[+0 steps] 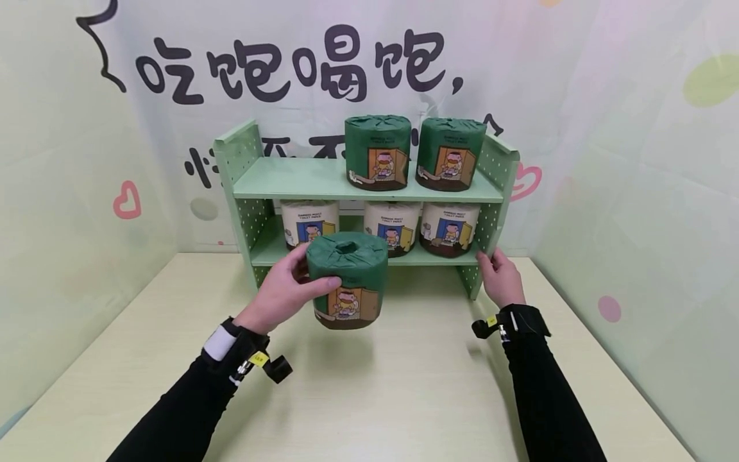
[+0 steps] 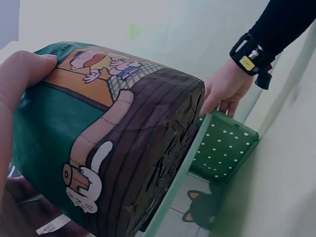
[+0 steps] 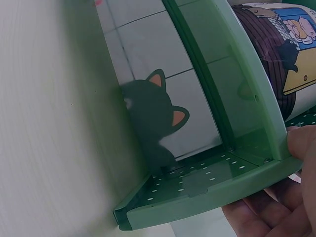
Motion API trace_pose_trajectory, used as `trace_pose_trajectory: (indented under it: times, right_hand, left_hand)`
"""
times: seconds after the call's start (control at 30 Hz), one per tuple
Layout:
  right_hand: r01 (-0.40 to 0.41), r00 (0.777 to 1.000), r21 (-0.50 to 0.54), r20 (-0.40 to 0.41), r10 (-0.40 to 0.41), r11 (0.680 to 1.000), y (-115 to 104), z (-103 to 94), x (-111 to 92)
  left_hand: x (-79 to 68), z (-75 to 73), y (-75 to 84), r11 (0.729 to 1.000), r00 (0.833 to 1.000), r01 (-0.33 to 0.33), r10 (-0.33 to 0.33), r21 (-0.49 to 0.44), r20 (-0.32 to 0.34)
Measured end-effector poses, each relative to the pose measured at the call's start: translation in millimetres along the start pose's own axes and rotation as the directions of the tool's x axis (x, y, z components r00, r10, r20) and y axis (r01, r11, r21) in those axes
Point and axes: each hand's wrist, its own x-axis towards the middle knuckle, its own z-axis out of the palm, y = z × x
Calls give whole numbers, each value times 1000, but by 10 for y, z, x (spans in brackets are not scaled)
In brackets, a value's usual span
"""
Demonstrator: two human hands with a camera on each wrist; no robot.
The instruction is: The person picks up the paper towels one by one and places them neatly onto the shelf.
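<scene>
My left hand (image 1: pixel 287 282) grips a green-wrapped toilet paper roll (image 1: pixel 349 305), thumb across its printed front. Held above the table, the roll hides part of the lower shelf; its dark brown base faces the camera in the left wrist view. My right hand (image 1: pixel 501 276) pinches the right side panel of a light green two-tier shelf (image 1: pixel 288 179), thumb and fingers on either side of the panel's edge (image 3: pixel 212 197). Two more green rolls, one (image 1: pixel 378 154) left of the other (image 1: pixel 451 155), stand on the top tier. White-wrapped rolls stand below: left (image 1: pixel 300 218), middle (image 1: pixel 392 228), right (image 1: pixel 450 230).
The shelf stands on a pale wooden table (image 1: pixel 404 398) near the back wall. A printed cloth (image 1: pixel 173 38) with large dark characters hangs behind it, and pale walls (image 1: pixel 646 192) close in both sides. Low behind the shelf shows a dark cat print (image 3: pixel 153 108).
</scene>
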Motion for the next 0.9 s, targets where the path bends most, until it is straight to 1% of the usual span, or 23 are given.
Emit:
trace_pose_trajectory:
  times: [0.13, 0.37, 0.47, 0.63, 0.77, 0.9]
  right_hand:
    - [8, 1000, 0, -6, -8, 1000, -6, -3, -7]
    - [4, 1000, 0, -3, -4, 1000, 11, -1, -3]
    - [5, 1000, -4, -2, -5, 1000, 18, 1, -1]
    - [-1, 1000, -4, 3, 1, 1000, 13, 1, -9]
    - [-1, 1000, -7, 1, 1, 1000, 11, 2, -6]
    - [3, 1000, -12, -7, -3, 1000, 9, 5, -2]
  left_hand:
    - [-14, -67, 71, 999, 1000, -24, 24, -25, -16]
    - [-25, -153, 181, 998, 997, -61, 60, -20, -57]
    - [-28, -183, 222, 996, 994, -80, 77, -41, -76]
    - [-20, -244, 295, 994, 990, -92, 85, -64, -108]
    - [-3, -295, 366, 991, 986, -107, 96, -75, -137]
    - [23, -347, 433, 983, 979, -149, 131, -104, -159]
